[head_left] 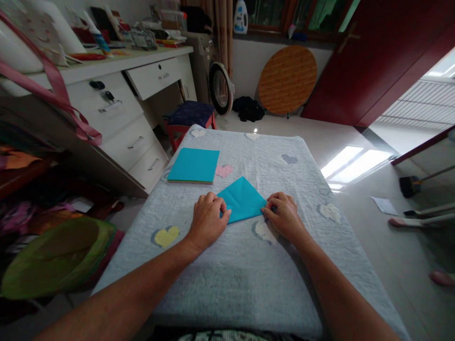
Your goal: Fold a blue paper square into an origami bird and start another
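Bench (pixel 231 270): cloth-covered, probably yielding. Stack (pixel 195 165): flat, on its left side. Folded paper (pixel 243 202): on bench, nearer you; likely light, thin, easily creased. Your left hand (pixel 208 217) and right hand (pixel 284 215): apart, each pinching a side corner; best hold there, lightly.

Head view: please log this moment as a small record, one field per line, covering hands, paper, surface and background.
Left hand: left hand pinches the left corner of the folded sheet
Right hand: right hand pinches its right corner
Folded sheet: blue, creased, roughly triangular, one point facing away from the person
Other paper: square stack, blue on top, beyond and left of the folded sheet, not touching it
Surface: pale cloth with heart shapes
Background: stool, washing machine with door open, round wooden board
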A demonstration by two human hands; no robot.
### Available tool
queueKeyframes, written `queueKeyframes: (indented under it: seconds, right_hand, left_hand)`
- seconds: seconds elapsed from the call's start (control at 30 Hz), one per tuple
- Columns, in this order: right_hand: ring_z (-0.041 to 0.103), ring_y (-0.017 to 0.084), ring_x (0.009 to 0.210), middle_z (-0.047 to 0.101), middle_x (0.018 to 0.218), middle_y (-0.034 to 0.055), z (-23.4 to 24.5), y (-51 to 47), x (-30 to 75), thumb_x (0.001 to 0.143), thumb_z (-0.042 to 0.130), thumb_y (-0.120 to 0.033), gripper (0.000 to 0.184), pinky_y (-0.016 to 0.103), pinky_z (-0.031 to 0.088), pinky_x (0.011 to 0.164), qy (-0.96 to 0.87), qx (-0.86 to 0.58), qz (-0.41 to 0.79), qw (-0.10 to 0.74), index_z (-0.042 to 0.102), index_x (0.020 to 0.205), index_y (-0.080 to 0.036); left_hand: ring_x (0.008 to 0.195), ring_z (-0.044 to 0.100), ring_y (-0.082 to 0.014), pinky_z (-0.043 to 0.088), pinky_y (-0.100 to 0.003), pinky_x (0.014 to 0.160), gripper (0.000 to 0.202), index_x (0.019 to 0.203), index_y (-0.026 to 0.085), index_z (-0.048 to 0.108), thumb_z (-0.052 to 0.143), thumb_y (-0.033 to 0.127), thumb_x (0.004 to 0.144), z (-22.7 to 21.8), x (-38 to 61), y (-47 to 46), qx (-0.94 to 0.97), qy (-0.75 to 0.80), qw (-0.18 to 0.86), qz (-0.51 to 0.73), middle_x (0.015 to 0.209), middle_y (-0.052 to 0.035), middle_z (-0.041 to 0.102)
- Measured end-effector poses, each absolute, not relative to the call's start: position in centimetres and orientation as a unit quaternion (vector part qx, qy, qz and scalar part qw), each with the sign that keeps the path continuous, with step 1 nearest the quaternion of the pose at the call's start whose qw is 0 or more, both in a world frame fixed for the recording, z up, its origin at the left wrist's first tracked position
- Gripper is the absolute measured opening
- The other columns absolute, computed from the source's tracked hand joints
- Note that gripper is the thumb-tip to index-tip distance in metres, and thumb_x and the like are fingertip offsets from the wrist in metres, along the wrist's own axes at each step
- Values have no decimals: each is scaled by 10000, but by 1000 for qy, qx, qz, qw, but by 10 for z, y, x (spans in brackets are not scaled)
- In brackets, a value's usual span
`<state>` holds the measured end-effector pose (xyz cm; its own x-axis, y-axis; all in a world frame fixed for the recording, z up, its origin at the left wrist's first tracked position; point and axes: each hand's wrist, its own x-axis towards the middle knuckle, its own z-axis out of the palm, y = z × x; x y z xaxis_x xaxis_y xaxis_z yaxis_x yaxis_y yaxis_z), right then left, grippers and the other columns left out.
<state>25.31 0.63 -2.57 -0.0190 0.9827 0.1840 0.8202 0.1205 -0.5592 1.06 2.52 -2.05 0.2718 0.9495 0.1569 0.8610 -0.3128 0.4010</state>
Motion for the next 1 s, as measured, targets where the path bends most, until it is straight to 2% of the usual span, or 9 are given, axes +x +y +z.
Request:
queueKeyframes:
  seconds: [0.1,0.17,0.33,0.4,0.57,0.67,0.77,0.87,1.0]
  right_hand:
    - [542,260,956,639,935,63,-25,6,253,813,674,-247,169,448,382,884,-695,-652,150,262,618,656,-219]
    - [544,258,954,639,937,63,-25,6,252,813,675,-243,164,442,384,882,-695,-654,148,258,623,659,-219]
    - [536,254,965,641,955,59,-22,6,251,816,679,-250,170,431,372,889,-690,-662,154,248,627,659,-216]
    - [533,255,977,642,964,56,-20,6,250,815,678,-249,168,426,367,891,-686,-668,159,242,630,657,-215]
    - [528,252,975,644,960,55,-19,6,249,802,687,-235,154,418,360,890,-678,-674,164,243,631,660,-210]
    - [524,251,974,640,958,58,-20,6,249,803,685,-237,152,419,359,895,-678,-672,165,245,635,662,-209]
    - [519,256,985,636,965,62,-20,5,249,803,684,-249,148,424,360,905,-677,-674,162,246,641,668,-211]
    - [517,257,992,631,974,64,-20,5,250,802,689,-262,146,428,360,919,-675,-677,160,245,645,673,-211]
    - [526,254,999,627,989,65,-20,6,257,809,691,-276,143,429,359,940,-676,-677,170,238,652,690,-209]
  left_hand:
    - [992,498,-290,428,-431,858,222,1008,190,564,671,281,836,-19,11,23,777,588,106,197,1041,-89,578]
    - [1024,487,-295,416,-434,871,293,1082,180,558,686,265,832,-16,11,22,779,585,106,201,1088,-98,571]
    - [1039,481,-279,378,-425,864,132,972,255,694,677,195,856,-10,11,25,825,518,116,192,1067,-50,623]
    - [1018,499,-255,371,-412,860,152,919,274,724,645,152,876,-10,9,28,855,471,118,183,1013,-24,665]
    - [945,569,-216,400,-389,869,205,923,202,724,541,110,926,-4,10,24,909,391,83,118,957,-45,694]
    - [958,574,-240,398,-421,916,225,1094,191,703,528,225,957,3,14,10,923,377,35,73,986,-74,673]
    - [1047,535,-307,391,-466,922,565,1406,297,528,593,546,903,4,18,-4,924,377,4,55,1116,-92,636]
    - [1133,475,-346,377,-483,951,731,1452,366,469,588,709,818,-1,20,-10,924,379,-2,43,1193,-98,599]
    - [1169,439,-352,364,-491,974,731,1453,373,472,538,740,825,-7,18,-10,922,387,0,32,1254,-107,569]
